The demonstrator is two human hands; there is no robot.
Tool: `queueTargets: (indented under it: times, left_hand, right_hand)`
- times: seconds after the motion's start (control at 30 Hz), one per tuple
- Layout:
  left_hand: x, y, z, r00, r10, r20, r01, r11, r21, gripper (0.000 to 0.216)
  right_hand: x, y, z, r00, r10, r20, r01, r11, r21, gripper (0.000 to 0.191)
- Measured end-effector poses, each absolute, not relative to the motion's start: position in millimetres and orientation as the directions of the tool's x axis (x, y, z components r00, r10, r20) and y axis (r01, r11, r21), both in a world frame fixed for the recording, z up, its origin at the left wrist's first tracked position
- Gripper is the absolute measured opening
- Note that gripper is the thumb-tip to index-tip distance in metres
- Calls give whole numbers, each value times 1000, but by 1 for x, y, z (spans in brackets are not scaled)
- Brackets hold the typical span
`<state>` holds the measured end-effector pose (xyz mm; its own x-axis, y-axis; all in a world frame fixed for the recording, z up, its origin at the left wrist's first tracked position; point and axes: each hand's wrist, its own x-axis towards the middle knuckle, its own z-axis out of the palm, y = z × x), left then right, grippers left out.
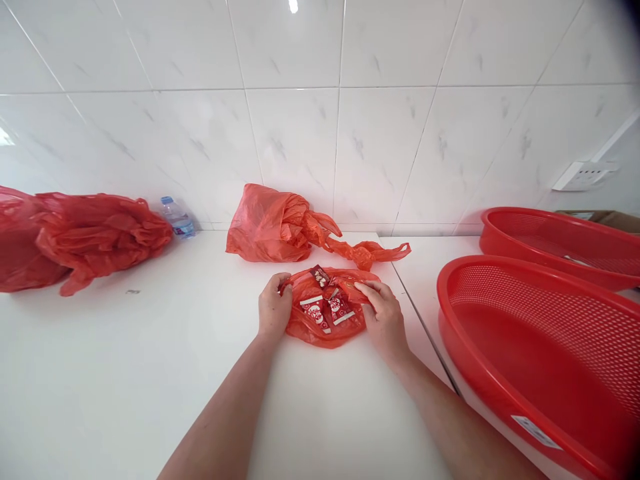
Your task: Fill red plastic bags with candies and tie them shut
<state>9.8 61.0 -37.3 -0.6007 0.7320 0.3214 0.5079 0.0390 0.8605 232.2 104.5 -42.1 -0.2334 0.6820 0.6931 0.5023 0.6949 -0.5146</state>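
Observation:
A thin red plastic bag (327, 339) lies spread on the white table between my hands. My left hand (275, 307) pinches its left edge between thumb and fingers. On the other side, my right hand (383, 313) grips a gathered part of the bag's right edge. Inside the bag are a red and white packet (315, 313), a second similar packet (340, 307) to its right, and a dark brown-red packet (319, 276) at the back. The undersides of my fingers are partly hidden.
Behind stands a filled red bag (265, 223) with twisted handles. Bunched red bags (100, 233) and a plastic bottle (179, 218) sit at the left. On the right are a large red basket (500, 373) and another red basket (500, 230). A table seam (425, 327) runs beside them.

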Motion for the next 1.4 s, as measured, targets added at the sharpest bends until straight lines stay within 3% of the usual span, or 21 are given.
queueTargets:
  times: [0.13,0.23,0.37,0.47,0.53,0.67,0.87,0.97,1.17,1.4]
  left_hand:
    - [8,61,-37,-583,730,358,555,36,831,26]
    - [8,59,-30,-513,685,517,727,27,686,26]
    - [20,52,-15,-267,672,691,912,-56,407,24]
    - [35,48,-10,-33,754,656,931,-215,295,24]
    - [43,48,-12,47,826,562,928,-245,282,27]
    - [44,50,-24,-23,933,359,933,-109,343,57]
    - [33,53,-30,-104,957,272,895,-29,445,67]
    - [30,53,-27,-110,949,296,886,-41,461,63]
    - [27,51,-22,-106,888,448,923,-80,377,53]
    - [25,52,-23,-100,881,463,958,-41,284,46]
  right_hand:
    - [238,109,-42,-173,718,675,467,663,-585,43]
    - [240,112,-44,-147,741,655,470,635,-613,42]
    - [239,112,-46,-135,752,645,476,620,-624,41]
    - [239,111,-45,-132,756,641,479,615,-626,42]
    - [239,110,-45,-132,755,642,480,616,-625,43]
    - [239,110,-44,-142,738,659,471,636,-611,44]
    - [238,111,-46,-167,736,656,471,644,-602,49]
    - [237,110,-46,-174,742,647,455,643,-615,51]
    - [236,108,-45,-213,731,648,432,665,-609,50]
    - [233,105,-43,-236,726,646,456,670,-586,48]
